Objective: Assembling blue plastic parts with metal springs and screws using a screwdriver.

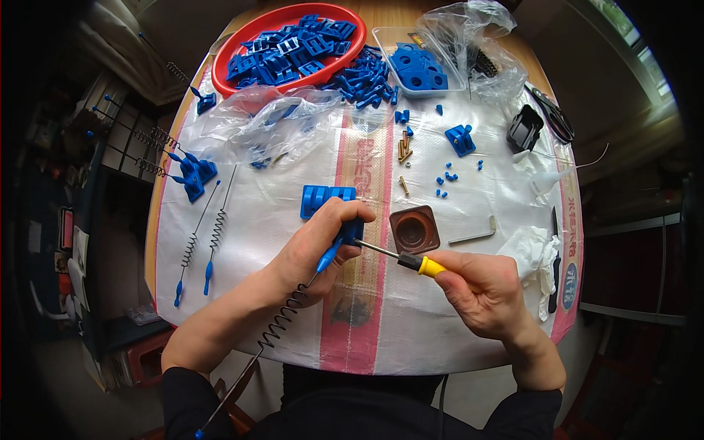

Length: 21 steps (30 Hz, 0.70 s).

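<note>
My left hand (304, 257) is closed around a blue plastic bracket (352, 229), its fingers partly hiding it. Out of the held piece runs a blue-tipped metal rod with a coiled spring (277, 323), slanting down past my left forearm. My right hand (484, 293) grips a screwdriver (433, 268) with a yellow and black handle. Its shaft points left, and the tip meets the bracket near my left fingertips; the exact contact is hidden. Just beyond my left hand lies another ribbed blue piece (317, 196). A brown square dish (415, 249) sits beyond the screwdriver.
A red basin (217, 72) heaped with blue parts stands at the back, beside a clear box (419, 93) and plastic bags. Brass screws (404, 150), a hex key (477, 238) and crumpled tissue (532, 253) lie to the right. Spring rods (217, 231) rest at left.
</note>
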Motion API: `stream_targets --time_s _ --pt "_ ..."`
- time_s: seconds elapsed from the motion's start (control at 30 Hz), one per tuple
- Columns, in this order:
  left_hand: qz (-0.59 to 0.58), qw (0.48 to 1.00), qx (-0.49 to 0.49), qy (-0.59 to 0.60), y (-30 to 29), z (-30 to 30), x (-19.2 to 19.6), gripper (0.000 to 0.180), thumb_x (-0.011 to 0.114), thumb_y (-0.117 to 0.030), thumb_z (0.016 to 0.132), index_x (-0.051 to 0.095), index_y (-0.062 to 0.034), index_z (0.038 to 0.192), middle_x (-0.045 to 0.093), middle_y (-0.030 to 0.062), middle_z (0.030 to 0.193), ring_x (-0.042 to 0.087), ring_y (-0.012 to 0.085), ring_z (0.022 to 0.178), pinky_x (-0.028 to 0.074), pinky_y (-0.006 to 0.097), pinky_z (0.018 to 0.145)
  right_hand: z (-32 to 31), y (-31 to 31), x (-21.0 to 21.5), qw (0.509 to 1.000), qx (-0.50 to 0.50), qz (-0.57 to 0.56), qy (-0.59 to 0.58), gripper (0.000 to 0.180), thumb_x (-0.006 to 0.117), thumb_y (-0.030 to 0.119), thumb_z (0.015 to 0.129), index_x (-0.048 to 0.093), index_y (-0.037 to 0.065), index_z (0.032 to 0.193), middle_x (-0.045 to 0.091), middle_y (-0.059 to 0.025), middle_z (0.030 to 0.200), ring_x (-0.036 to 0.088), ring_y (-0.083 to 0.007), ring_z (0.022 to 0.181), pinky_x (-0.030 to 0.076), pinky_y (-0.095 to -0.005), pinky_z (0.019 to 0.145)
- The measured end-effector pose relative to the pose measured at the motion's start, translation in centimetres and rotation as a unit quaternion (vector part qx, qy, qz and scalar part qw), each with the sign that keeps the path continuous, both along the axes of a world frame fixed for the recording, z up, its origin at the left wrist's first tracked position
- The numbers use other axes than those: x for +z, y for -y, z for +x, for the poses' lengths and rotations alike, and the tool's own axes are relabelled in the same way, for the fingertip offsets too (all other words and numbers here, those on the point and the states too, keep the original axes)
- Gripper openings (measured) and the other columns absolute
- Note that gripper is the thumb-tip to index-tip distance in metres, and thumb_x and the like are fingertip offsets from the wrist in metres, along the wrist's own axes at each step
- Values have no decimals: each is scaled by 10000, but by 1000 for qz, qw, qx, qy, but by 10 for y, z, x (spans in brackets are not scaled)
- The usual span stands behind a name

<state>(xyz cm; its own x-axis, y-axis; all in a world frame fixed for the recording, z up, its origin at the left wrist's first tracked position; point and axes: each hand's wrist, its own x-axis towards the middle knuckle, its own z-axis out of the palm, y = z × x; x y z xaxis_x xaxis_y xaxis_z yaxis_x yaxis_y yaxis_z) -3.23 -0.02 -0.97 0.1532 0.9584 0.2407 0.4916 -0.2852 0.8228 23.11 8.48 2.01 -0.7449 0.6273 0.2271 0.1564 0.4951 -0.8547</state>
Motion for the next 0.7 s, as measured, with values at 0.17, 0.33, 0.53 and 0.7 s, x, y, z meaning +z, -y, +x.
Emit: stream_targets --time_s 0.17,0.33,0.53,0.7 --pt "-56 998 -12 22 2 -1 2 375 592 -162 1014 457 -76 1353 528 71 1061 514 160 844 453 286 796 5 0 11 925 47 373 48 389 785 109 821 699 27 1191 484 6 645 497 -149 520 391 -331 448" --pt "-170 979 -8 117 0 2 18 518 565 -405 1018 438 -90 1409 497 -3 940 481 92 783 433 232 753 -4 -10 8 964 -9 249 -87 315 772 102 827 687 0 1113 607 -49 730 580 -193 558 456 -321 480" --pt "-138 986 -14 97 -1 3 10 473 523 -324 1053 427 -97 1457 459 -19 930 459 81 826 422 236 783 1 -1 10 971 -51 234 -6 130 684 -30 861 620 -12 973 618 -101 708 598 -239 520 469 -337 488" --pt "-237 962 3 137 -2 0 20 491 498 -263 1052 397 -97 1503 486 2 991 469 97 908 405 251 859 -3 -4 9 959 -8 269 -84 240 750 15 850 612 -11 1044 643 -150 910 604 -242 657 480 -344 534"
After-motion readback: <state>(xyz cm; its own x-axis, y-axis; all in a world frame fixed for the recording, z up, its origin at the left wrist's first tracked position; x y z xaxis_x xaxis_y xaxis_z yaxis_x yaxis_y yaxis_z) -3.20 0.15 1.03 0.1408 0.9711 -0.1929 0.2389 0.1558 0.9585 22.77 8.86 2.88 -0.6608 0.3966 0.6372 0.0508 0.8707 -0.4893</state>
